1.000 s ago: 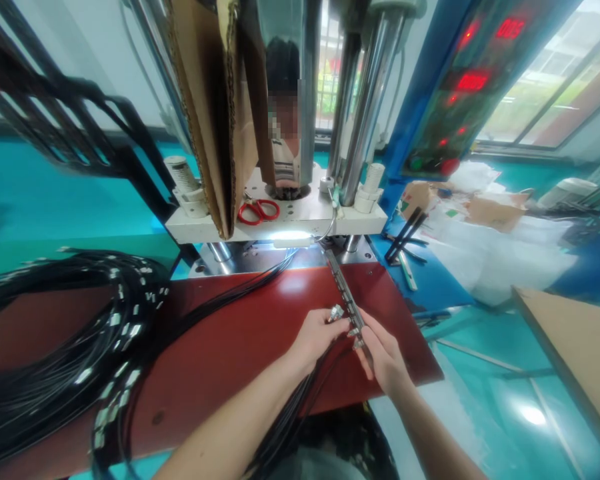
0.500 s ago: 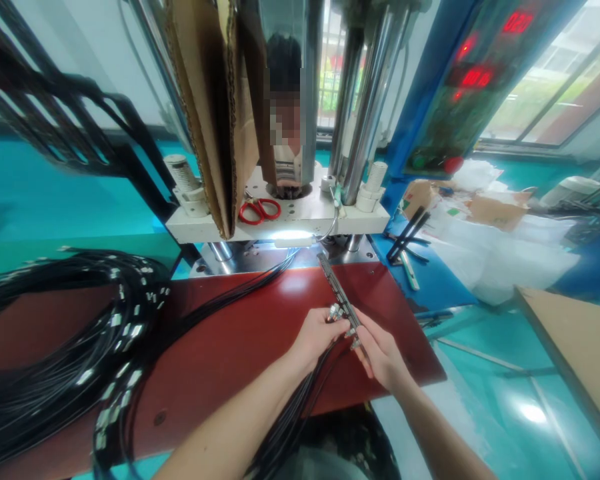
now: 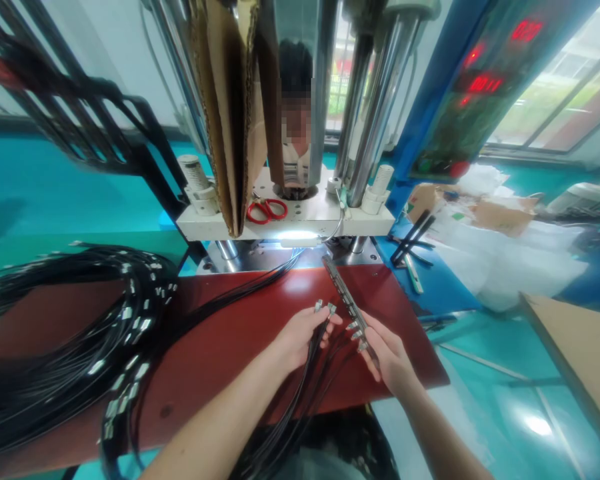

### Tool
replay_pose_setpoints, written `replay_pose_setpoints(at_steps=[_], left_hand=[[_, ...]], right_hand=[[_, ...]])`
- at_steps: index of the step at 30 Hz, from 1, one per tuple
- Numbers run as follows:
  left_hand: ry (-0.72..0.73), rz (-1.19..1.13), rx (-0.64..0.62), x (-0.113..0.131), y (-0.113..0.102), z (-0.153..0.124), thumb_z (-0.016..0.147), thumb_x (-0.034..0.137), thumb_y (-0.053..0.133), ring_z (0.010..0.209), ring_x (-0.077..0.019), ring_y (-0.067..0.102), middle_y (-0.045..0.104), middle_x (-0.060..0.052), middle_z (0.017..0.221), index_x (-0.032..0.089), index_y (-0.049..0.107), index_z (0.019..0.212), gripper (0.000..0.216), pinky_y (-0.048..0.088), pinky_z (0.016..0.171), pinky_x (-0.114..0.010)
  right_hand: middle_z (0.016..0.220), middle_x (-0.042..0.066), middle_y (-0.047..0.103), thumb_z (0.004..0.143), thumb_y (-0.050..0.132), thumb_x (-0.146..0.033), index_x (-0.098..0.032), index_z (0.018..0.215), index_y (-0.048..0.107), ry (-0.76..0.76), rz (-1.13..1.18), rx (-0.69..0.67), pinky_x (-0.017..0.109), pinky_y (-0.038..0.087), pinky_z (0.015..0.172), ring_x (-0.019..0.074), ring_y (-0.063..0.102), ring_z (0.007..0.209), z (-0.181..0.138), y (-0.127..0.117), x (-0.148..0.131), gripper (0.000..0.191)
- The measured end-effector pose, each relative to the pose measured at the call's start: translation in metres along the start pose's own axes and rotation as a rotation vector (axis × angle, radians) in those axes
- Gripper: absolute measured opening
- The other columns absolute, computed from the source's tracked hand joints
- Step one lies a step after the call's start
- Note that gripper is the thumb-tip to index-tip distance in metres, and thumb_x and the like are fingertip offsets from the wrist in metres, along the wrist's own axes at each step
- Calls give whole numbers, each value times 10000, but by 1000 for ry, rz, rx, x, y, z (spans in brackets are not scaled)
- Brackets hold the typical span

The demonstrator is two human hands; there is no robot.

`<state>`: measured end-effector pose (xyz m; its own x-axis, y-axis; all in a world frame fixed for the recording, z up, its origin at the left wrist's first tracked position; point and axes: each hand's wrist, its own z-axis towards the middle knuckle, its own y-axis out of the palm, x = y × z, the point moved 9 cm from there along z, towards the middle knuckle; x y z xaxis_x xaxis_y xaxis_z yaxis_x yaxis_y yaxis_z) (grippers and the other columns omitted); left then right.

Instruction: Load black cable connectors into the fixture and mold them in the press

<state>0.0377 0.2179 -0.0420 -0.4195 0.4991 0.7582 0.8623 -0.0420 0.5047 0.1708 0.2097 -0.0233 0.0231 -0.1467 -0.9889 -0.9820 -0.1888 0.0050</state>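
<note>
My right hand (image 3: pixel 387 350) is closed on the lower end of a long dark metal bar (image 3: pixel 344 293) with slots along it. A few cables with metal connectors (image 3: pixel 359 333) sit in the bar near my right fingers. My left hand (image 3: pixel 305 333) pinches several black cables (image 3: pixel 307 363) just below their metal connector ends, a little to the left of the bar and apart from it. The cables trail down over the front edge of the red-brown board (image 3: pixel 240 340). The bar's far end points toward the lit gap of the press.
A press with a pale plate (image 3: pixel 215 227) stands ahead, red-handled scissors (image 3: pixel 267 211) lying on it. Cardboard (image 3: pixel 235 133) leans there. Coiled black cables (image 3: pixel 125 320) cover the board's left. More cables (image 3: pixel 250 283) run into the press. Pliers and a cutter (image 3: pixel 414 272) lie right.
My left hand has drawn away from the bar to the left with its cables. My right hand still holds the bar. The whole view has shifted slightly.
</note>
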Motion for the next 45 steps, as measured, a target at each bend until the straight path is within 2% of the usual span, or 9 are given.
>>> replay_pose_setpoints(at_steps=[6, 10, 13, 24, 32, 35, 39, 42, 45], left_hand=[[111, 208, 69, 6, 9, 2, 623, 360, 650, 434, -54, 360, 444, 38, 517, 111, 566, 645, 264, 243, 439, -200], [269, 360, 105, 17, 14, 0, 660, 336, 617, 510, -76, 407, 514, 18, 573, 109, 592, 655, 228, 291, 499, -202], [317, 437, 103, 19, 14, -1, 683, 346, 592, 541, -92, 423, 522, 11, 584, 107, 612, 668, 241, 312, 524, -208], [276, 370, 138, 15, 6, 5, 646, 327, 603, 475, -71, 376, 493, 20, 518, 109, 580, 586, 227, 278, 478, -196], [247, 365, 119, 21, 11, 0, 658, 413, 595, 456, -62, 373, 470, 27, 518, 120, 552, 603, 302, 264, 435, -186], [280, 322, 175, 31, -1, -5, 706, 471, 533, 428, -60, 376, 450, 45, 520, 151, 541, 722, 321, 265, 400, -177], [233, 135, 280, 27, -20, -7, 729, 449, 498, 346, -38, 230, 312, 106, 476, 212, 412, 761, 255, 156, 339, -154], [188, 187, 236, 19, -12, -6, 692, 398, 541, 342, -33, 245, 340, 99, 469, 204, 355, 668, 270, 144, 327, -151], [139, 297, 175, 14, -2, -4, 644, 392, 588, 325, -28, 263, 382, 76, 449, 175, 418, 612, 277, 145, 316, -164]], right_hand=[[419, -57, 455, 826, 474, -422, -96, 1248, 449, -5, -33, -40, 158, 223, 265, 49, 319, 281, 1, 1, 2, 534], [444, -50, 472, 837, 457, -431, -109, 1264, 429, 11, -46, -94, 162, 224, 263, 52, 330, 278, 2, 4, 4, 536], [446, -53, 463, 833, 457, -442, -116, 1263, 433, 18, -61, -120, 164, 232, 264, 51, 324, 277, 3, 4, 5, 539], [414, -83, 399, 862, 401, -426, -156, 1279, 417, -1, -231, -156, 154, 270, 282, 56, 337, 293, 5, 12, 2, 497], [424, -75, 427, 845, 439, -429, -141, 1268, 431, -6, -114, -115, 158, 263, 270, 51, 326, 280, 1, 9, 3, 511], [435, -55, 467, 815, 478, -454, -116, 1246, 455, 5, -42, -67, 171, 236, 255, 54, 315, 273, 2, 3, 2, 549], [468, -28, 516, 805, 497, -459, -115, 1226, 478, 16, -4, -66, 171, 219, 253, 47, 316, 268, 3, 1, 3, 545], [490, -24, 527, 810, 497, -453, -119, 1234, 468, 30, -9, -107, 166, 246, 262, 44, 329, 280, 2, 4, 5, 540], [459, -39, 496, 819, 486, -449, -107, 1247, 451, 25, -21, -134, 165, 241, 267, 46, 322, 283, 1, 5, 4, 548]])
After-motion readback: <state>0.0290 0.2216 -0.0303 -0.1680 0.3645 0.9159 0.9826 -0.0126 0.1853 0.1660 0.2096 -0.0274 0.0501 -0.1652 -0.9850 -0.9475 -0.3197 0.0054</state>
